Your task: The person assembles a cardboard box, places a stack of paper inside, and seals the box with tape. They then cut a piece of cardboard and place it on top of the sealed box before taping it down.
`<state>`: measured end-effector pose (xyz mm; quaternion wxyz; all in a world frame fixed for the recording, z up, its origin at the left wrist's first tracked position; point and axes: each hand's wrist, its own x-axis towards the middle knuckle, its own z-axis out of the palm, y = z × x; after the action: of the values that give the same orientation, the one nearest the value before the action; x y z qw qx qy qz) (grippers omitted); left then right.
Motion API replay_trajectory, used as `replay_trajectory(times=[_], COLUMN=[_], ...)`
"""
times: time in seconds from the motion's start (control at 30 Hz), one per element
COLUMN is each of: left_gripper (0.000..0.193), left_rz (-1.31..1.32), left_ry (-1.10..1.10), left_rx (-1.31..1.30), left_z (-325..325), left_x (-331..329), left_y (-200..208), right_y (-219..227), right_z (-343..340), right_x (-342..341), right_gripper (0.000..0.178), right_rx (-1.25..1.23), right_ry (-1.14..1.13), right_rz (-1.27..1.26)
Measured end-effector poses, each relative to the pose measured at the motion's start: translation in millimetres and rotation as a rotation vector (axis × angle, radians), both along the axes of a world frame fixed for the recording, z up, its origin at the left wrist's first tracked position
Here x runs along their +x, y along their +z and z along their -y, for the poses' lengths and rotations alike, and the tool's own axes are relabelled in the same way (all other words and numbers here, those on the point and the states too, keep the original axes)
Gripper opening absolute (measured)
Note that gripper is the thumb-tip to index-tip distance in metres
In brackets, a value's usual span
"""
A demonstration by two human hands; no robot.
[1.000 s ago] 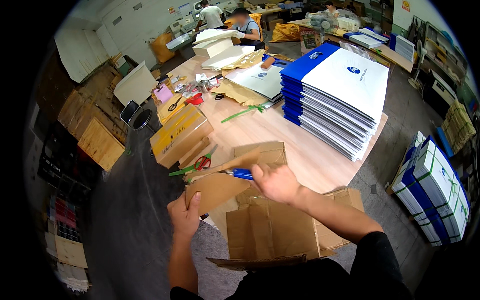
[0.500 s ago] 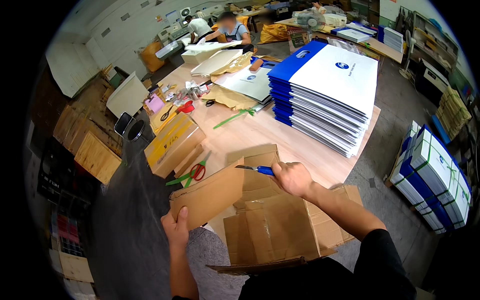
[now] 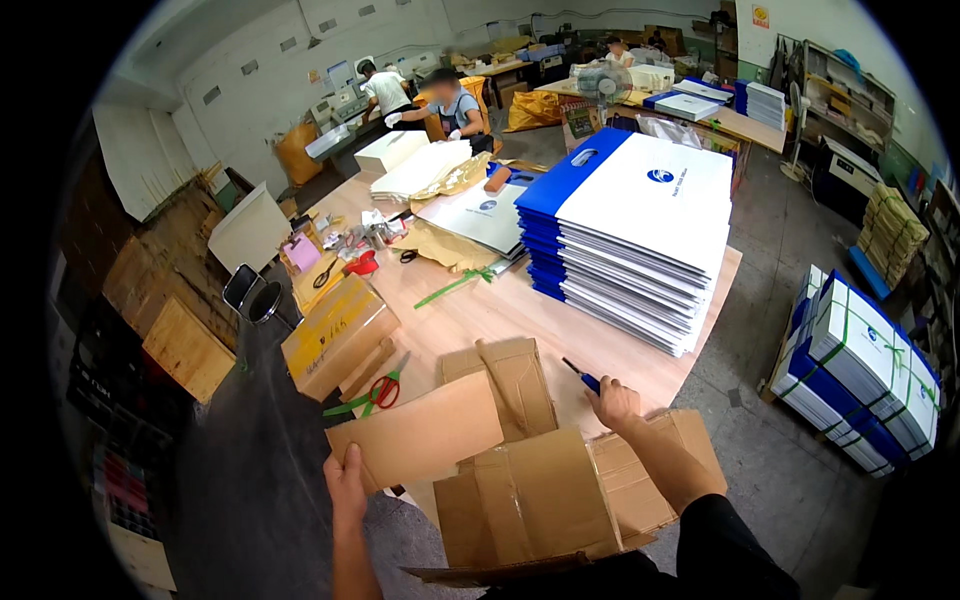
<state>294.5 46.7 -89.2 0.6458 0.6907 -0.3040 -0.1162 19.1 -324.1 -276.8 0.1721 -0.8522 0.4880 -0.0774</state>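
My left hand (image 3: pixel 347 482) pinches the lower left corner of a flat brown cardboard piece (image 3: pixel 420 428), thumb on top. My right hand (image 3: pixel 615 402) is closed round the blue handle of a utility knife (image 3: pixel 588 381), its dark blade pointing up and left over the table, apart from the cardboard. Under both hands lies an opened cardboard box (image 3: pixel 535 500) with its flaps spread, overhanging the near table edge. Beyond the cardboard piece are scissors (image 3: pixel 384 391) with red and green handles, beside a taped carton (image 3: pixel 338 335).
A tall stack of blue and white folders (image 3: pixel 640 230) stands on the table (image 3: pixel 470 310). Green strap (image 3: pixel 455 285), brown paper and a red tape dispenser (image 3: pixel 362 263) lie further left. Strapped bundles (image 3: pixel 855 370) sit on the floor at right. Other people (image 3: pixel 450 105) work at the back.
The knife has moved right and down, away from the cardboard piece's edge. The cardboard piece has tilted flatter and lower in my left hand. The head view has shifted upward.
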Motion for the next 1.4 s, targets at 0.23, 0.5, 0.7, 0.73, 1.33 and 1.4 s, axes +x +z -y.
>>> replay_trajectory(times=[0.23, 0.5, 0.7, 0.73, 1.33, 1.4], left_gripper=[0.031, 0.046, 0.067, 0.071, 0.032, 0.030], left_rz=[-0.337, 0.358, 0.312, 0.068, 0.039, 0.223], left_ry=[-0.204, -0.808, -0.770, -0.705, -0.844, -0.808], left_rx=[-0.101, 0.080, 0.385, 0.361, 0.753, 0.781], left_z=[33.3, 128.2, 195.0, 195.2, 144.1, 151.3], left_x=[-12.2, -22.2, -22.8, -16.1, -58.3, -69.1], left_y=[7.9, 27.6, -4.7, -24.4, -39.8, -55.3], right_y=[-26.0, 163.3, 113.5, 86.8, -9.7, -12.1], right_z=[24.6, -19.2, 14.9, 23.6, -30.5, -42.1], right_x=[-25.5, -42.6, -69.6, -77.6, -76.8, -70.5], right_gripper=[0.054, 0.093, 0.051, 0.044, 0.023, 0.022], right_rx=[-0.223, 1.611, 1.094, 1.080, 1.057, 1.027], right_ry=[-0.018, 0.100, 0.106, 0.112, 0.476, 0.487], right_rz=[0.137, 0.981, 1.409, 1.347, 0.955, 0.904])
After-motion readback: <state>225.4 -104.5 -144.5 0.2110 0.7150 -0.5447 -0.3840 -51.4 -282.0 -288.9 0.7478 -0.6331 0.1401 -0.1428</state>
